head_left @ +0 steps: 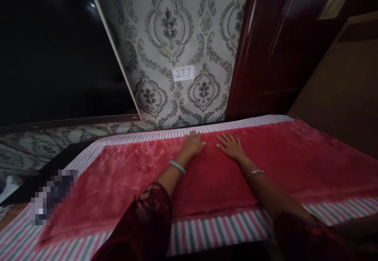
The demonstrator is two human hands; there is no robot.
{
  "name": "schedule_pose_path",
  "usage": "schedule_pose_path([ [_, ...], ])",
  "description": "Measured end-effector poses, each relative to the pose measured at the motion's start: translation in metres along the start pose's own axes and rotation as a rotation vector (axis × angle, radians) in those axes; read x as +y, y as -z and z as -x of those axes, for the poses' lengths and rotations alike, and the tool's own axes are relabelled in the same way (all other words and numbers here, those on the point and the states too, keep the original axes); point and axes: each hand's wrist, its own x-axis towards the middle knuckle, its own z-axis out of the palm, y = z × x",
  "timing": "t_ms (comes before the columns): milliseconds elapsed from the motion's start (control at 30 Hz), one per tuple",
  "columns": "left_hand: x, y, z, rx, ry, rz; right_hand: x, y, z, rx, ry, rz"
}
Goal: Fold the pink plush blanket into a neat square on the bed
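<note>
1. Head view: I see my left hand (193,143) lying palm down on the red plush blanket (206,174), fingers (198,136) loosely spread and flat, pinching nothing. Flat like this, the hand presses the pile down rather than gripping it.
2. My right hand (232,146) rests just beside it, also palm down, fingers splayed on the same cloth. The two hands sit near each other at the blanket's far edge, close to its middle, which I judge suits smoothing the fabric outward.
3. The blanket lies spread across the bed (206,233), over a pink, grey and white striped sheet (215,231) that shows as a border all around it.
4. A bangle (177,167) sits on the left wrist and a thin bracelet (255,172) on the right.
5. Beyond the bed stands damask-patterned wallpaper (174,36) carrying a white label (183,73) reading 277, with a dark red door (274,48) to its right.
</note>
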Motion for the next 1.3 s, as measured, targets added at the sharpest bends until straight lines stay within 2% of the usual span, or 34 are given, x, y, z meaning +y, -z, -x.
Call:
schedule_pose_path([
  [167, 0.007, -0.041, -0.005, 0.034, 0.019, -0.014, -0.003, 0.003, -0.001, 0.005, -0.002, -0.051],
  [267, 0.004, -0.053, -0.005, 0.08, 0.019, -0.057, -0.002, 0.004, -0.003, 0.01, 0.003, -0.086],
  [500, 0.004, -0.048, -0.009, 0.093, 0.022, -0.089, -0.002, 0.021, -0.001, -0.037, 0.009, -0.15],
  [600, 0.003, -0.048, -0.01, 0.109, 0.011, -0.074, -0.012, 0.033, -0.003, -0.012, 0.025, -0.19],
  [667, 0.0, -0.049, -0.012, 0.126, 0.013, -0.039, -0.023, 0.036, -0.004, 0.019, 0.099, -0.2],
  [800, -0.005, -0.049, -0.016, 0.154, 0.065, 0.061, -0.041, 0.021, -0.005, -0.027, 0.246, -0.185],
  [933, -0.006, -0.047, -0.016, 0.131, 0.045, 0.011, -0.045, 0.01, -0.004, -0.05, 0.252, -0.189],
  [1033, -0.005, -0.046, -0.016, 0.114, 0.024, -0.064, -0.032, 0.023, -0.009, -0.11, 0.271, -0.252],
  [1100, -0.005, -0.046, -0.017, 0.108, 0.016, -0.095, -0.012, 0.039, -0.014, -0.078, 0.244, -0.287],
  [1200, -0.007, -0.048, -0.021, 0.117, 0.013, -0.109, 0.029, 0.056, -0.018, 0.025, 0.057, -0.245],
  [1300, -0.008, -0.05, -0.024, 0.121, 0.013, -0.11, 0.065, 0.053, -0.015, -0.022, -0.103, -0.182],
])
